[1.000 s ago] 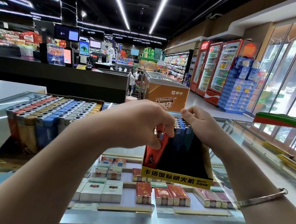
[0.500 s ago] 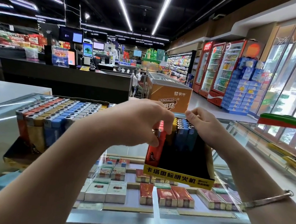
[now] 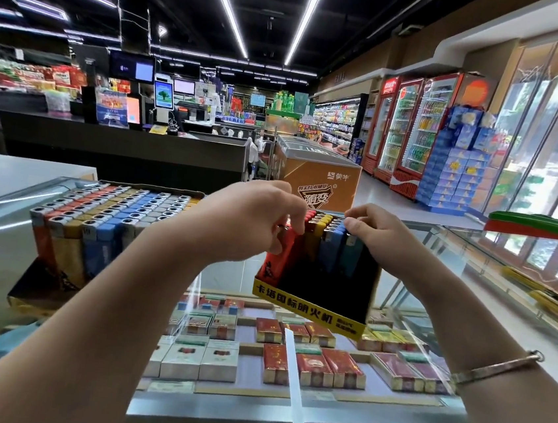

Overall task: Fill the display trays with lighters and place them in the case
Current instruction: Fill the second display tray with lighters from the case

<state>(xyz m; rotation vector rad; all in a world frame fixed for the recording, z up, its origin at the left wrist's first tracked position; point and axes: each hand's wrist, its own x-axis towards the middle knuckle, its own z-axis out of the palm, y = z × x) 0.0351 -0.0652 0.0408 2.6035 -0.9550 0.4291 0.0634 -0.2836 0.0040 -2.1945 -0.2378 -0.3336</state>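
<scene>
fingers point(image 3: 294, 228) of left hand point(image 3: 245, 225) pinch a red lighter point(image 3: 278, 256) at left end of the small tray point(image 3: 308, 309); right hand point(image 3: 376, 242) fingers curl on tops of the blue lighters point(image 3: 335, 248) at its right end. tray sits on the glass case point(image 3: 55, 291), tilted, only back rows filled. full tray point(image 3: 104, 224) stands well left, w/ many lighters. risk, imo: pressing too hard could tip the tilted tray and topple the loose rows fwd into the gap.
</scene>
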